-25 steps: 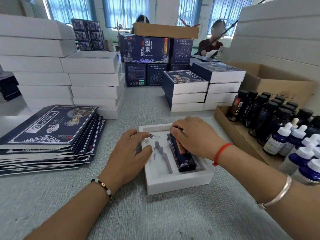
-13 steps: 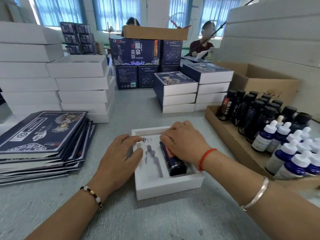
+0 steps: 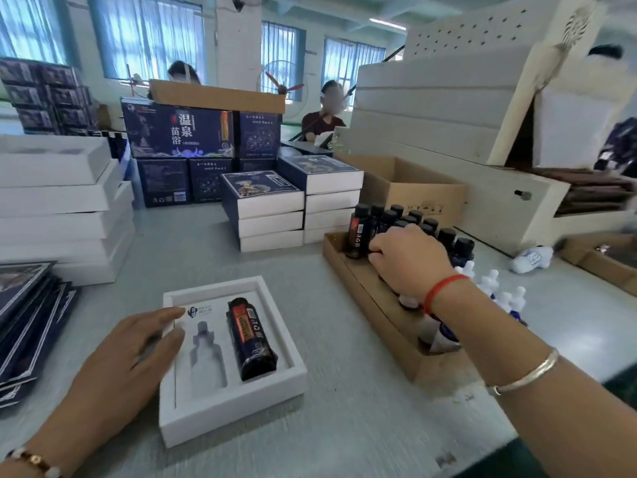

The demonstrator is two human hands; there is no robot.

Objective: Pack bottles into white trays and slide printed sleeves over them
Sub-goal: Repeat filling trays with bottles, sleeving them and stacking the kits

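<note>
My left hand (image 3: 132, 353) lies flat on the white tray (image 3: 238, 401), where one dark bottle (image 3: 250, 339) fills the right slot. My right hand (image 3: 408, 260) curls among bottles in the cardboard tray (image 3: 365, 291); whether it's gripping one, I cannot tell. Grey table (image 3: 344, 426), stacked boxes (image 3: 269, 208), curtained windows (image 3: 151, 36) beyond.

The right hand (image 3: 410, 260) hides its own fingertips among the dark bottles (image 3: 396, 219).

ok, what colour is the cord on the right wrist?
Red, a thin cord just behind the right hand; head view, the only one.
</note>
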